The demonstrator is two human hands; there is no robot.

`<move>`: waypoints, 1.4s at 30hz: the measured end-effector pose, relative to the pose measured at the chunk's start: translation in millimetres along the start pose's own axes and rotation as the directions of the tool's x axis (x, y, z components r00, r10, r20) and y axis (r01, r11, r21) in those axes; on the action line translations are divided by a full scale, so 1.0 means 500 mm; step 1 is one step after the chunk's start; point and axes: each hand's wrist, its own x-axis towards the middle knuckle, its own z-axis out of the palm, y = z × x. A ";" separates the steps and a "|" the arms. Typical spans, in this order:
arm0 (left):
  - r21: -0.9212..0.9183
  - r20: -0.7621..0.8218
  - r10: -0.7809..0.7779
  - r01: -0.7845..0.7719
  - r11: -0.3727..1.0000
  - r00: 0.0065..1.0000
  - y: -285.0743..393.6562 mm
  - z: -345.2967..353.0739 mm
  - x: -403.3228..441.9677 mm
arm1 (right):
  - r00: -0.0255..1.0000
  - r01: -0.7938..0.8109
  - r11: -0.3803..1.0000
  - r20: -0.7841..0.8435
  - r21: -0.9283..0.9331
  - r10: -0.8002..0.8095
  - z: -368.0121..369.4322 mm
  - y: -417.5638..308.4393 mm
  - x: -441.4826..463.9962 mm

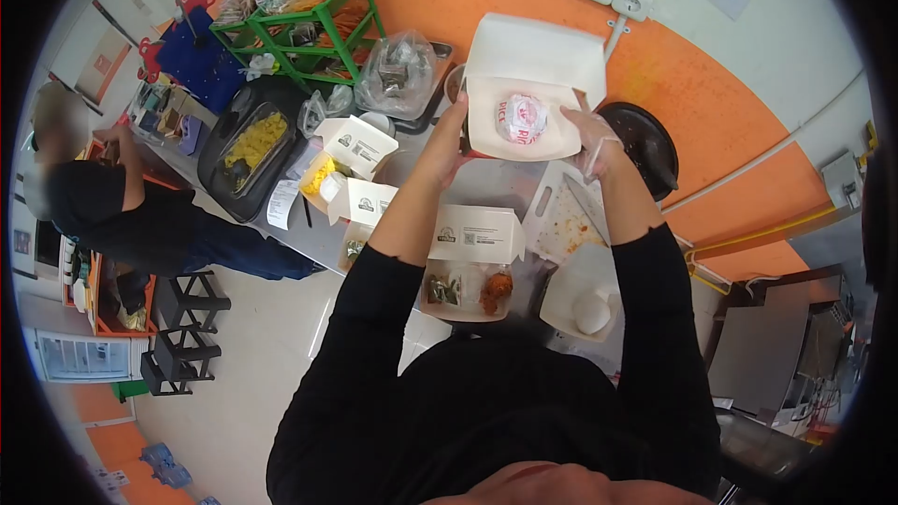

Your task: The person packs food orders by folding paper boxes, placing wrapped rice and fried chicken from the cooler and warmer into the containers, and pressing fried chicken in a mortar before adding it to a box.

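An open cardboard takeaway box (533, 47) is held up over the far side of the table, its lid folded back. Inside it sits a round bundle in printed paper (522, 120), red and white. My left hand (449, 145) grips the box's left side. On the opposite side, my right hand (596, 138), in a clear plastic glove, is closed on the right edge. Nearer my body stands another open box (475, 236) with a piece of fried chicken (497, 292) and greens. To its right, an open box (561, 295) contains a round white item (591, 312).
A cutting board (552, 224) with a knife (585, 203) lies below the held box. Right of it is a black bowl (645, 131). Leftward are more open boxes (360, 145), a tray of yellow rice (254, 151) and a green rack (323, 17). A person (122, 187) stands far left.
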 end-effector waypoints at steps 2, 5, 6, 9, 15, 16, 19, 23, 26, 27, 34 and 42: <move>0.293 -0.331 0.044 0.058 0.954 0.943 -0.022 -0.047 0.011 | 0.981 -0.192 0.981 -0.006 -0.021 0.192 -0.046 0.043 0.078; 0.539 -0.334 0.366 -0.142 0.830 0.869 -0.061 -0.104 -0.061 | 0.946 -0.310 0.947 0.068 -0.090 0.316 -0.041 0.097 0.087; 0.554 -0.301 0.476 -0.254 0.792 0.827 -0.085 -0.127 -0.089 | 0.946 -0.309 0.946 0.070 -0.093 0.316 -0.042 0.113 0.085; 0.675 -0.284 0.634 -0.320 0.665 0.719 -0.098 -0.150 -0.221 | 0.903 -0.416 0.891 0.037 -0.183 0.429 -0.080 0.216 0.171; 0.685 -0.405 0.672 -0.281 0.672 0.620 -0.176 -0.232 -0.406 | 0.907 -0.403 0.895 0.051 -0.193 0.419 -0.069 0.318 0.234; 0.698 -0.426 0.657 -0.237 0.676 0.622 -0.184 -0.241 -0.426 | 0.886 -0.457 0.852 -0.048 -0.256 0.460 -0.054 0.316 0.235; 0.739 -0.431 0.668 -0.188 0.647 0.607 -0.197 -0.248 -0.469 | 0.891 -0.373 0.737 0.004 -0.563 0.454 -0.058 0.295 0.213; 0.769 -0.425 0.659 -0.137 0.625 0.621 -0.211 -0.257 -0.492 | 0.949 0.251 -0.140 0.215 -0.958 0.231 -0.079 0.184 0.156; 0.821 -0.352 0.686 -0.142 0.553 0.636 -0.211 -0.262 -0.499 | 0.962 0.215 0.385 0.263 -0.897 0.076 -0.015 0.010 -0.105; 0.831 -0.334 0.694 -0.149 0.537 0.638 -0.212 -0.262 -0.499 | 0.936 0.216 0.588 0.337 -0.779 0.103 -0.019 -0.013 -0.167; 0.895 0.164 0.641 -0.386 0.222 0.749 -0.188 -0.219 -0.441 | 0.841 -0.376 0.028 -0.328 -0.926 0.430 -0.140 0.180 -0.417; 0.516 0.847 -0.104 -0.760 0.395 0.521 -0.280 0.031 -0.264 | 0.959 -0.257 -0.223 -0.277 -0.940 0.062 -0.244 0.445 -0.421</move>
